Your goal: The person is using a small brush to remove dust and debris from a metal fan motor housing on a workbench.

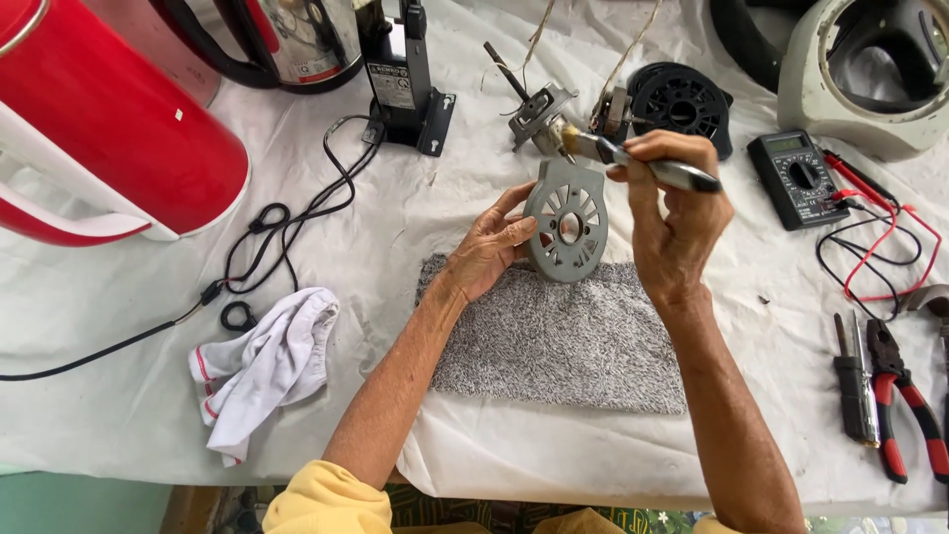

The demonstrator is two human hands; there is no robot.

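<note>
Grey textured mat (563,341) laid nearest on white cloth-covered table (415,227). Above mat, grey slotted motor plate (566,222) held upright, gripped at edge by left hand (489,252). Right hand (672,213) closed round brush (633,158), bristles at plate's top edge. Brushing step judged in hand; light, steady strokes called for. Multimeter (796,178) beyond.

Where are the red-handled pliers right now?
In the head view, the red-handled pliers lie at the table's far right edge, beside a dark screwdriver, below the multimeter.
</note>
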